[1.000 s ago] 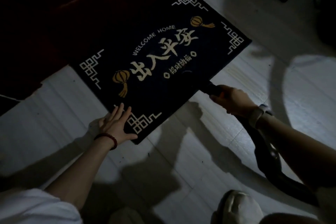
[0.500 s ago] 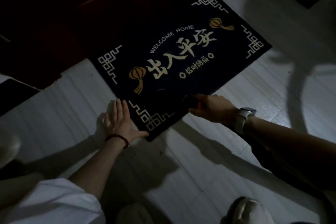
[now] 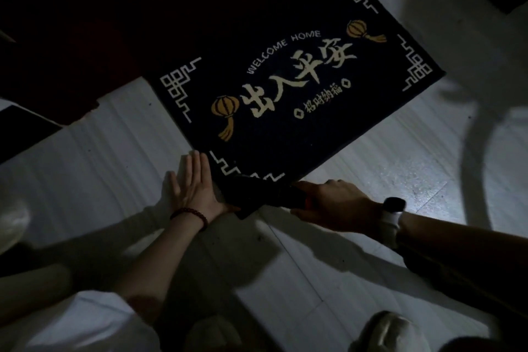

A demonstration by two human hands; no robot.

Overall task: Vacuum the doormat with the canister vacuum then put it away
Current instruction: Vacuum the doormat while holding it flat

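Note:
A dark doormat (image 3: 285, 46) with white characters, "WELCOME HOME" and yellow lanterns lies slanted on the pale floor. My left hand (image 3: 190, 186) lies flat with straight fingers beside the mat's near corner, thumb against its edge. My right hand (image 3: 334, 204), with a white watch on the wrist, grips the black vacuum nozzle (image 3: 257, 194), which sits on the mat's near corner. The dark hose (image 3: 445, 271) runs back under my right forearm and is hard to make out in the gloom.
A dark red door or threshold (image 3: 85, 51) borders the mat's far side. Pale floor tiles (image 3: 385, 168) spread to the right, with a bright patch by my wrist. My light shoes (image 3: 388, 331) show at the bottom edge. The canister is not in view.
My right hand has drawn the nozzle from the middle of the mat's near edge leftward to the near corner, close to my left hand. The left hand stays flat by the corner.

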